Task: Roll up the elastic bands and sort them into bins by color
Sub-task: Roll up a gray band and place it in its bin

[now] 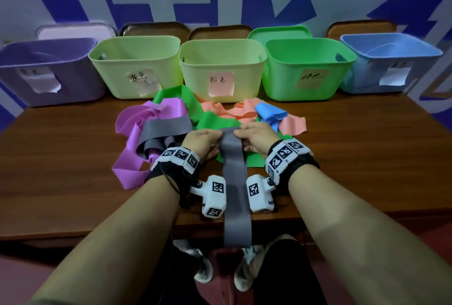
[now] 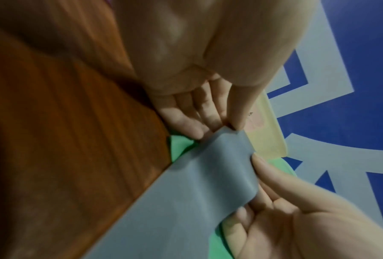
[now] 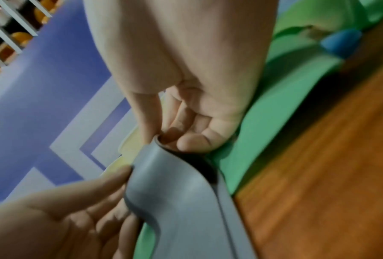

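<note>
The person's left hand (image 1: 204,139) and right hand (image 1: 252,137) each pinch one corner of the far end of a grey band (image 1: 236,182), thumbs on top and fingers curled underneath — both grips are closed on the band, not open. In the right wrist view that end already curls over into a first lip, so the judgement is that the roll is only just starting.

What matters for the coming move is the band's long axis. It runs straight back from the grip toward the person's body, flat along the surface (image 1: 342,158), passes between the two wrists and hangs over the near edge. All the unrolled length therefore lies behind the grip, on the body side, and the roll will likely have to travel that way, turning toward the person. The two hands sit level with each other, one at each edge of the band, so neither is nearer; the roll should stay square if they turn together.

Ahead of the grip lies the heap of loose bands — a green band (image 1: 215,121) directly beneath the hands, with purple, pink and blue ones around it. Beyond the heap stands the row of bins; a yellow-green bin (image 1: 134,65) is ahead and to the left of the grip.
</note>
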The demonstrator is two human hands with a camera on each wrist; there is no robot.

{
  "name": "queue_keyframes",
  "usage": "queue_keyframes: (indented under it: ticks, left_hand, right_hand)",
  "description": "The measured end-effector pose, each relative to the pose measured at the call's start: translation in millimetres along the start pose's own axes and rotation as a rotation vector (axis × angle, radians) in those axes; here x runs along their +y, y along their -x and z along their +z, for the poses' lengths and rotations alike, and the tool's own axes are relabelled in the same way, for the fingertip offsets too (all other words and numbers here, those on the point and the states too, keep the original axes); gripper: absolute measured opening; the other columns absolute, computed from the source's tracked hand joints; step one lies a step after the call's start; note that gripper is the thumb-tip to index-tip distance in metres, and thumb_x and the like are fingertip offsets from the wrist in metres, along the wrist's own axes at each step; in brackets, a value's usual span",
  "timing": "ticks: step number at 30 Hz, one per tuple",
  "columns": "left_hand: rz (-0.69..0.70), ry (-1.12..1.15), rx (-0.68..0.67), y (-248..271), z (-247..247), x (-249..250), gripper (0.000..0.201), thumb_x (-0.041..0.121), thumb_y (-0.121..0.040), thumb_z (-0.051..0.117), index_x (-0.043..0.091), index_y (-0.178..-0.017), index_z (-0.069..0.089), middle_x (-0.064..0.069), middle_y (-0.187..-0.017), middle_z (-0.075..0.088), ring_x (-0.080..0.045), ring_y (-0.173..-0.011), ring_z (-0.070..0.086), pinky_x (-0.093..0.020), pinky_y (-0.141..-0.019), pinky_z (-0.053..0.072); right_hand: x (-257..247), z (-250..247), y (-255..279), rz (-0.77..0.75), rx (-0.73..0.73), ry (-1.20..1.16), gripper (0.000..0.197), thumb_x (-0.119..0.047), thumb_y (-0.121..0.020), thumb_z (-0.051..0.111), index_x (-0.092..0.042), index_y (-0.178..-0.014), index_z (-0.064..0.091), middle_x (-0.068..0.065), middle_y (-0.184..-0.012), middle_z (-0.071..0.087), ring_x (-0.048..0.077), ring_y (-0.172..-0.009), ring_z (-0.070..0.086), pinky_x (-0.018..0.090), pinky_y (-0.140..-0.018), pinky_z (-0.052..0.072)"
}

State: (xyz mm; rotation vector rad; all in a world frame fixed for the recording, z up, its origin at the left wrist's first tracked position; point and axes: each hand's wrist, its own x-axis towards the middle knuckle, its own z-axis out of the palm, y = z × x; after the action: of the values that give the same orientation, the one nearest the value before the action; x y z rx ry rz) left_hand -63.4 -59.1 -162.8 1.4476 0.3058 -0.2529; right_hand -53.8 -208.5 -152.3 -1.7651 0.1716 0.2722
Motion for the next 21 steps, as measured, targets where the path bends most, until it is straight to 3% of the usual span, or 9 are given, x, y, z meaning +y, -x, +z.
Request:
queue_keyframes:
  ticks: [4, 6, 9, 12, 15, 19, 21]
  left_hand:
    - [0.017, -0.049, 0.027, -12, 0, -9, 0.024, 0.006, -0.091, 0.060, 0.012, -0.068, 0.055, -0.002, -0.060, 0.050, -0.010, -0.056, 0.050, -0.014, -0.048, 0.049]
    - [0.037, -0.076, 0.004, -13, -1, -9, 0.026, 0.007, -0.091, 0.060, 0.013, -0.067, 0.053, 0.003, -0.050, 0.051, -0.007, -0.048, 0.048, -0.014, -0.044, 0.045]
    - [0.114, -0.180, -0.056, -12, 0, -7, 0.027, 0.015, -0.092, 0.060, 0.015, -0.066, 0.051, 0.006, -0.048, 0.049, -0.008, -0.043, 0.042, -0.018, -0.040, 0.036]
    - [0.258, -0.326, -0.017, -9, 4, -9, 0.031, 0.018, -0.093, 0.058, 0.017, -0.064, 0.049, -0.002, -0.059, 0.050, -0.015, -0.053, 0.044, -0.026, -0.054, 0.037]
    - [0.315, -0.413, 0.007, -2, 5, -7, 0.027, 0.020, -0.093, 0.058, 0.019, -0.067, 0.051, 0.001, -0.066, 0.055, -0.013, -0.063, 0.048, -0.029, -0.067, 0.040]
    - [0.249, -0.288, -0.038, 13, -3, 9, 0.028, 0.015, -0.096, 0.053, 0.016, -0.068, 0.049, -0.002, -0.060, 0.048, -0.009, -0.045, 0.043, -0.024, -0.048, 0.035]
    - [0.171, -0.143, -0.108, 26, -7, 19, 0.026, 0.013, -0.096, 0.051, 0.014, -0.070, 0.050, -0.004, -0.060, 0.047, -0.012, -0.042, 0.043, -0.022, -0.044, 0.032]
  right_hand:
    - [11, 1, -3, 0.060, -0.018, -0.175, 0.012, -0.007, -0.093, 0.056, -0.008, -0.082, 0.059, 0.007, -0.067, 0.053, 0.008, -0.044, 0.048, 0.014, -0.038, 0.035]
    - [11, 0, -4, 0.067, -0.016, -0.194, 0.014, -0.005, -0.094, 0.054, -0.007, -0.081, 0.058, 0.006, -0.064, 0.051, 0.004, -0.036, 0.044, 0.013, -0.037, 0.032]
    - [11, -2, -4, 0.087, -0.042, -0.187, 0.012, -0.009, -0.094, 0.054, -0.008, -0.083, 0.058, 0.004, -0.066, 0.052, 0.005, -0.040, 0.043, 0.015, -0.038, 0.029]
    - [11, -7, 2, 0.099, -0.089, -0.189, 0.012, -0.013, -0.095, 0.052, -0.011, -0.085, 0.058, 0.002, -0.066, 0.054, 0.007, -0.042, 0.044, 0.016, -0.039, 0.028]
    - [4, -9, 14, 0.076, -0.131, -0.221, 0.018, -0.014, -0.096, 0.050, -0.013, -0.080, 0.056, 0.001, -0.061, 0.052, 0.008, -0.041, 0.045, 0.017, -0.039, 0.031]
    - [-15, -5, 33, -0.018, -0.157, -0.210, 0.022, -0.011, -0.096, 0.049, -0.011, -0.075, 0.054, 0.003, -0.057, 0.053, 0.011, -0.040, 0.048, 0.018, -0.040, 0.036]
    - [-24, -3, 40, -0.051, -0.145, -0.218, 0.020, -0.009, -0.094, 0.051, -0.010, -0.075, 0.054, 0.003, -0.055, 0.053, 0.012, -0.041, 0.049, 0.019, -0.041, 0.036]
